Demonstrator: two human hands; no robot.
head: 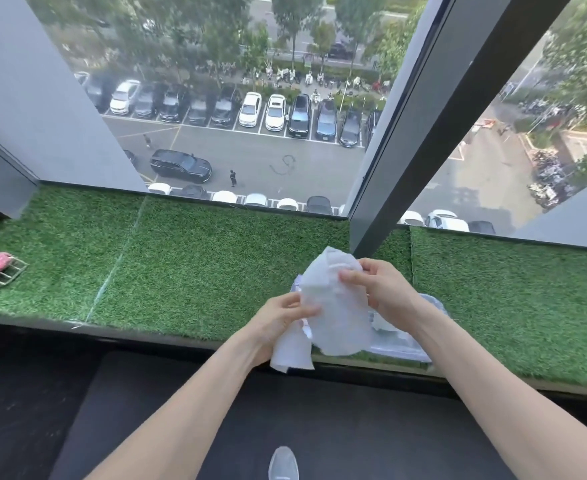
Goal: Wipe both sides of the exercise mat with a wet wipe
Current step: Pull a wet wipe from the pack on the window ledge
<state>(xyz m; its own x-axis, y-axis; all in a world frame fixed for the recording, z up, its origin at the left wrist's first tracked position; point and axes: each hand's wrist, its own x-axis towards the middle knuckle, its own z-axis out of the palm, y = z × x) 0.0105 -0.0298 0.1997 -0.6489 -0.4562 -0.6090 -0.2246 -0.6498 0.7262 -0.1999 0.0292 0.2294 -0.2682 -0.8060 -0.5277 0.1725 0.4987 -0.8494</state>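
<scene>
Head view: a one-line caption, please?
Left hand and right hand pinch a white wet wipe over its pack on the turf-covered window ledge.

Soft, even daylight comes in through the window (250, 150) beyond my fingers (351, 277), with no hard sun patches. It falls on the tops of my fingers and forearms. The white wipe (337, 317) I pinch is so bright that its texture nearly washes out. The green turf (198, 254) around and beyond my fingers is evenly lit, with only faint shadow. The dark floor (320, 410) on my side of my fingers is dim and shows little detail. The whole picture is slightly soft, and my fingertips are a little smeared. The wide lens tilts the window frame (430, 133) beyond my right fingers and bends lines near the edges. Pale haze veils the glass far to their right.
</scene>
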